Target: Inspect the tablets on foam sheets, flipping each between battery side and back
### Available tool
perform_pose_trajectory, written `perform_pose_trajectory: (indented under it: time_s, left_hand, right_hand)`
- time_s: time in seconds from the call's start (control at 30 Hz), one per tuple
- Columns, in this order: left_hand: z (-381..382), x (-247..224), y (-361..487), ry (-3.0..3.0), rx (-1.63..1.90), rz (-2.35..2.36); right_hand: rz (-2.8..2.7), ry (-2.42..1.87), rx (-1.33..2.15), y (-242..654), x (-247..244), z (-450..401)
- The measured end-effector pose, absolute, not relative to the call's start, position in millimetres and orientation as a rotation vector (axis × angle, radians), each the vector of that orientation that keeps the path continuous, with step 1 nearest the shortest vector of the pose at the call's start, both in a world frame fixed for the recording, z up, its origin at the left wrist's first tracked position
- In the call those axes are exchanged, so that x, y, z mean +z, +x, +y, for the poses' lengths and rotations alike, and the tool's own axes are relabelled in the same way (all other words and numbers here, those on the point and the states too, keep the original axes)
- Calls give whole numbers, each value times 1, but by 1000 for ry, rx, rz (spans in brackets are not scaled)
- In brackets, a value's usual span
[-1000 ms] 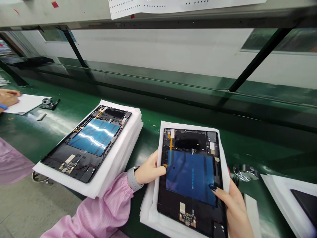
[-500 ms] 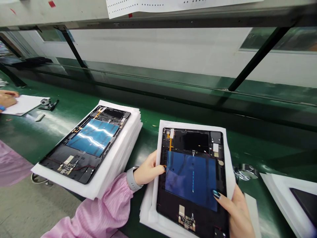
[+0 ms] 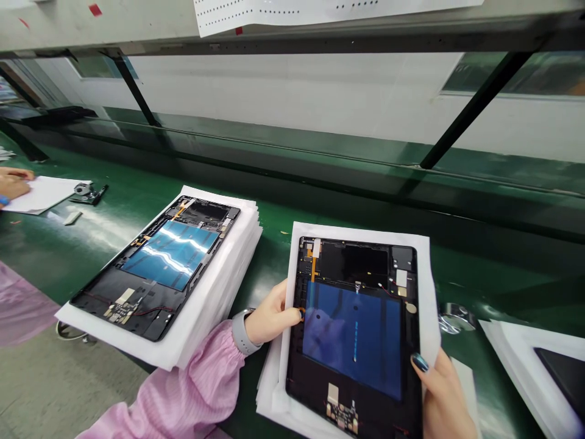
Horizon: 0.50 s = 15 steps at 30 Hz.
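Note:
An opened tablet housing (image 3: 351,335) with a blue battery lies on a white foam sheet (image 3: 425,262), above more white sheets. Its left edge is gripped by my left hand (image 3: 272,315), thumb on the rim, the other fingers hidden beneath the sheet. On the right side, my right hand (image 3: 443,390) grips the housing and sheet, with its thumb at the housing's edge and its fingers underneath. To the left, a second open housing (image 3: 159,262) rests on a tall stack of white sheets (image 3: 228,280).
Another person's hand (image 3: 13,183) touches white paper (image 3: 50,190) at the far left. A small metal device (image 3: 89,192) stands near it. At right are a shiny round object (image 3: 457,318) and white sheets with a dark panel (image 3: 564,372). A shelf (image 3: 320,42) spans the top.
My right thumb has moved off the battery to the housing's right edge. The sheet's upper right corner has shifted right, and the housing is slightly turned. My left hand keeps its hold.

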<state>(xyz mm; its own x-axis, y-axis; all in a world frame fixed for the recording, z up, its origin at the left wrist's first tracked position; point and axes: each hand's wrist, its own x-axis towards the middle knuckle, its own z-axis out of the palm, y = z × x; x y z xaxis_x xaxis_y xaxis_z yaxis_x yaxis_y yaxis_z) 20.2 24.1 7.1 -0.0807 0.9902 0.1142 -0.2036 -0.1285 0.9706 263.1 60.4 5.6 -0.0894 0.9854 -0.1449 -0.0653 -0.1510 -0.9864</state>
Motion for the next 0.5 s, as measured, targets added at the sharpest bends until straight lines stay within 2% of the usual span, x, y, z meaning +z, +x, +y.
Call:
perform_pose_trajectory:
  time_s: [0.13,0.5]
  left_hand:
    - [25,9,20,1119,1461,1051]
    - [25,5,19,945,1402,1154]
  right_hand:
    - [-960,-1228,1566,257,10,61]
    - [-895,-1237,1562,248,15,77]
